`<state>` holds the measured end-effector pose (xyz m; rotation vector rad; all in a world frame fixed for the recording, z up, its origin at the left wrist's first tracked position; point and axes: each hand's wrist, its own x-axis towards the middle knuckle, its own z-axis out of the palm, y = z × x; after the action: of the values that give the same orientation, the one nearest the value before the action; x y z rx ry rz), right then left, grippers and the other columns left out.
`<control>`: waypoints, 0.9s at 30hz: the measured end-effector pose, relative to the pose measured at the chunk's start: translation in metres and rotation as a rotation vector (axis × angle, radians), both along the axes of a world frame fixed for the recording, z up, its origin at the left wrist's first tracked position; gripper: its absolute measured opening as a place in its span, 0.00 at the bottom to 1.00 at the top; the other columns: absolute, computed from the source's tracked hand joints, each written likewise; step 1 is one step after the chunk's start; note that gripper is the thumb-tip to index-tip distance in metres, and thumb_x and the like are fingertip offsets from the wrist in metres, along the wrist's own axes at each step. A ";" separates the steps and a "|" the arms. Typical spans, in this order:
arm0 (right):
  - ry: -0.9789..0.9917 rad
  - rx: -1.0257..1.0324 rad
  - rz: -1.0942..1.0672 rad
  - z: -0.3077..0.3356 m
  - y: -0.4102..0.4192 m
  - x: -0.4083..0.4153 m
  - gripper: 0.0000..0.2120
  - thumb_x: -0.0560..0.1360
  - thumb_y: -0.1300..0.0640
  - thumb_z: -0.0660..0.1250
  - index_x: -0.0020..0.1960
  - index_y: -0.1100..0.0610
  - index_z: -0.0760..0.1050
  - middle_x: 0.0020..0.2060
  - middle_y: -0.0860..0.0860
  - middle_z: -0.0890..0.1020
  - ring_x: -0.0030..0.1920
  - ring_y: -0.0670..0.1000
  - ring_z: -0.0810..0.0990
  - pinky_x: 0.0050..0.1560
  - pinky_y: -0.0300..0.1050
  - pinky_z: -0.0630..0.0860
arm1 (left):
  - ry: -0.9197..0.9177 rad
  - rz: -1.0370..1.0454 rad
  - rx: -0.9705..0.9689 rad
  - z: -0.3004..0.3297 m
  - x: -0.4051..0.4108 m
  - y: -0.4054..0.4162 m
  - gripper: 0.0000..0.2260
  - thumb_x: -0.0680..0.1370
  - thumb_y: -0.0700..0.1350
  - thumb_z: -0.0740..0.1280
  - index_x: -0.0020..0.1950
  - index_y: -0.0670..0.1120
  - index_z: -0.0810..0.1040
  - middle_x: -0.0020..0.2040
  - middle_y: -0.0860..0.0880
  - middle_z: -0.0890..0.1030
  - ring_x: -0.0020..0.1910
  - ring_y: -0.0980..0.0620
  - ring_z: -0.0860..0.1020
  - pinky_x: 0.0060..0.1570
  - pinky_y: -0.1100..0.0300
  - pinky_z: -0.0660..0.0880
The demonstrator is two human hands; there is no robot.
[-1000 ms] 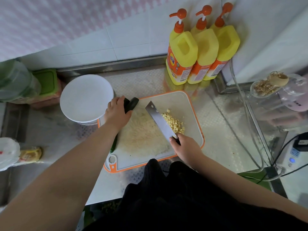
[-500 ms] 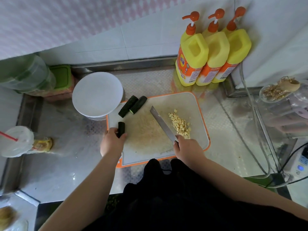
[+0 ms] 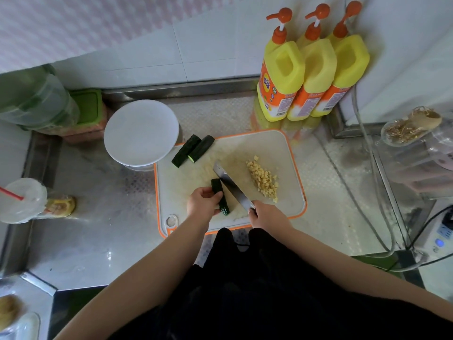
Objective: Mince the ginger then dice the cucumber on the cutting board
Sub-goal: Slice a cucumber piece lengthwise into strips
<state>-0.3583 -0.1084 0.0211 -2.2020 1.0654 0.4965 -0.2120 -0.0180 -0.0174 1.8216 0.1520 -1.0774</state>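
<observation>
A: What has been changed since half a second ago?

B: The cucumber piece (image 3: 220, 196), then held at the left edge of the cutting board (image 3: 289, 153), has been carried to the board's middle. It is laid there lengthwise, just beside the knife (image 3: 231, 186), with the grip of the left hand (image 3: 203, 204) clamped round it.

A: And the knife?

B: Its handle is kept clamped in the grip of the right hand (image 3: 266, 214); the blade has been drawn nearer and is now set against the held piece.

A: The rest?

B: The minced ginger (image 3: 263, 179) is left heaped on the board's right part. Two cucumber pieces (image 3: 192, 150) are left at the far left corner, beside the white bowl (image 3: 141, 132) on the desk (image 3: 98, 241).
</observation>
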 end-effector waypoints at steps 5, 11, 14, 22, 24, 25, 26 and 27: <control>0.014 0.014 0.025 -0.002 0.004 0.007 0.15 0.82 0.54 0.53 0.63 0.61 0.70 0.54 0.60 0.80 0.57 0.59 0.78 0.51 0.48 0.72 | -0.002 0.019 -0.001 0.000 -0.003 -0.002 0.09 0.77 0.38 0.70 0.56 0.40 0.76 0.49 0.44 0.82 0.44 0.47 0.84 0.40 0.56 0.81; 0.018 0.006 0.024 -0.001 0.003 0.010 0.15 0.82 0.54 0.53 0.63 0.60 0.69 0.53 0.59 0.80 0.56 0.58 0.78 0.49 0.47 0.72 | -0.040 0.025 0.024 -0.005 -0.005 -0.003 0.08 0.76 0.40 0.72 0.53 0.41 0.77 0.46 0.44 0.83 0.42 0.46 0.84 0.43 0.55 0.82; 0.032 0.003 0.019 -0.001 0.003 0.009 0.14 0.82 0.54 0.53 0.62 0.59 0.70 0.51 0.58 0.80 0.55 0.58 0.78 0.48 0.47 0.72 | -0.077 -0.020 0.042 -0.005 -0.004 -0.006 0.06 0.75 0.42 0.73 0.46 0.44 0.77 0.41 0.46 0.83 0.39 0.47 0.84 0.45 0.53 0.82; 0.100 0.003 0.015 -0.007 0.004 0.008 0.10 0.82 0.53 0.53 0.52 0.58 0.69 0.38 0.52 0.75 0.52 0.57 0.78 0.41 0.43 0.65 | -0.077 -0.091 0.065 -0.006 0.001 -0.011 0.07 0.75 0.44 0.74 0.43 0.44 0.77 0.36 0.45 0.84 0.35 0.48 0.83 0.41 0.55 0.82; 0.116 -0.030 0.007 -0.007 0.004 0.009 0.13 0.82 0.53 0.53 0.57 0.60 0.70 0.47 0.56 0.79 0.54 0.56 0.78 0.42 0.42 0.65 | -0.054 -0.087 0.047 -0.005 0.002 -0.010 0.06 0.75 0.43 0.74 0.44 0.44 0.78 0.36 0.45 0.84 0.35 0.49 0.83 0.40 0.56 0.82; 0.122 -0.043 0.003 -0.007 0.005 0.010 0.13 0.82 0.53 0.53 0.58 0.60 0.70 0.50 0.56 0.79 0.53 0.56 0.78 0.42 0.42 0.66 | -0.040 -0.083 0.034 -0.005 0.002 -0.009 0.06 0.75 0.42 0.73 0.44 0.44 0.78 0.36 0.45 0.84 0.35 0.50 0.83 0.38 0.58 0.81; 0.126 -0.050 0.000 -0.008 0.005 0.010 0.13 0.82 0.53 0.53 0.59 0.60 0.71 0.50 0.56 0.80 0.53 0.55 0.78 0.42 0.42 0.66 | -0.025 -0.075 0.019 -0.005 0.002 -0.008 0.05 0.76 0.42 0.73 0.45 0.44 0.78 0.36 0.45 0.83 0.34 0.51 0.83 0.37 0.60 0.81; 0.130 -0.054 -0.005 -0.009 0.006 0.011 0.13 0.82 0.53 0.53 0.58 0.60 0.71 0.49 0.56 0.79 0.52 0.55 0.78 0.42 0.43 0.66 | -0.009 -0.064 0.003 -0.005 0.003 -0.007 0.04 0.76 0.41 0.72 0.45 0.44 0.78 0.37 0.45 0.83 0.33 0.53 0.83 0.35 0.61 0.80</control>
<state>-0.3478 -0.1025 0.0122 -2.2389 1.1643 0.6223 -0.2092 -0.0250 -0.0228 1.8445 0.0907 -1.1135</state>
